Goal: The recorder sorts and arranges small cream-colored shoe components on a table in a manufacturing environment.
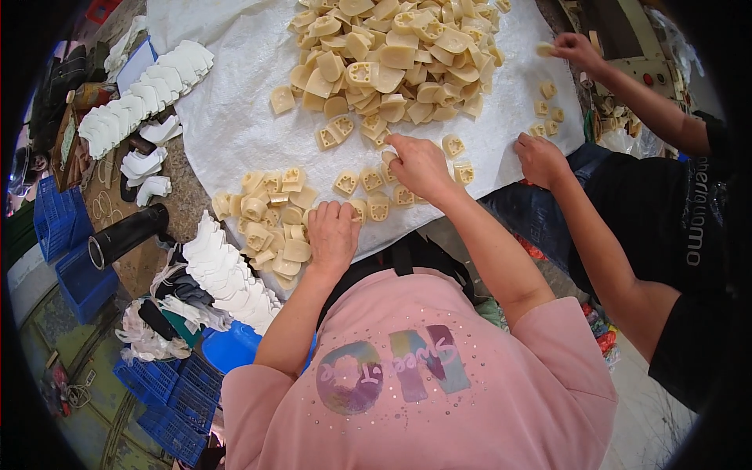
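The right hand (421, 168) pinches a cream molded piece (388, 157) at its fingertips; the left hand (334, 236) curls right of a small pile (260, 233), grip unclear.

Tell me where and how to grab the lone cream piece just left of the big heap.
I'd pinch the lone cream piece across its near and far edges, coming from the left: it lies apart on the white sheet, bare on that side, while the big heap crowds its right.
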The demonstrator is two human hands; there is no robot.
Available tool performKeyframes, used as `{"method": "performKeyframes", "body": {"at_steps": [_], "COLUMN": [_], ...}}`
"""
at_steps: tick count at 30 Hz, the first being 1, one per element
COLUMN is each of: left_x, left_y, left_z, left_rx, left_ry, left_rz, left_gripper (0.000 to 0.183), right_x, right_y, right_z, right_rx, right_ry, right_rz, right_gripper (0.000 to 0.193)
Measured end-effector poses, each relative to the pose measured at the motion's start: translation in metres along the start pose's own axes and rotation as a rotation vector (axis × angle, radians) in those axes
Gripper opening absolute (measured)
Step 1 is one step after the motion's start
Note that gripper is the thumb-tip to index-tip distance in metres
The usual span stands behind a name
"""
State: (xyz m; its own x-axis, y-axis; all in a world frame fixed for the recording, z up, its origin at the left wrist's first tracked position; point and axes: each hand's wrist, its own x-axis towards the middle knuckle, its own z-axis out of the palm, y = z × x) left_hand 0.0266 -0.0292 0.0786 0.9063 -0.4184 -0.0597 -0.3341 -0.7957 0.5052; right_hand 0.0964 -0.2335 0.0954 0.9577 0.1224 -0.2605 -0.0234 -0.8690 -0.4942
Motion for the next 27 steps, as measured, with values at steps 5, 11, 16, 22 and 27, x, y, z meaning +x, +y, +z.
{"method": "performKeyframes", "body": {"at_steps": [5,11,16,22,27], "left_x": [0.019,0.070,0.106,0.131,0.133], "left_y": [-0.011,-0.031,-0.042,-0.043,-0.044], "left_z": [-0.018,-0.031,-0.025,-0.022,-0.030], "left_rx": [-0.071,0.061,0.220,0.399,0.330], "left_ry": [0.103,0.198,0.192,0.091,-0.037], "left_rz": [0.011,0.086,0.199,0.342,0.368], "left_gripper": [0.025,0.024,0.021,0.007,0.014], "right_x": [0.024,0.044,0.047,0.034,0.023], "right_y": [-0.014,-0.009,-0.006,-0.008,0.000], "right_z": [0.005,0.025,0.026,0.007,-0.011], "right_rx": [-0.136,-0.376,-0.401,-0.263,0.051], "right_ry": [0.090,0.050,0.017,0.048,0.048], "right_rz": [-0.063,-0.089,-0.103,-0.107,0.100], "right_gripper": [0.012,0.016,0.021,0.024,0.035]}}
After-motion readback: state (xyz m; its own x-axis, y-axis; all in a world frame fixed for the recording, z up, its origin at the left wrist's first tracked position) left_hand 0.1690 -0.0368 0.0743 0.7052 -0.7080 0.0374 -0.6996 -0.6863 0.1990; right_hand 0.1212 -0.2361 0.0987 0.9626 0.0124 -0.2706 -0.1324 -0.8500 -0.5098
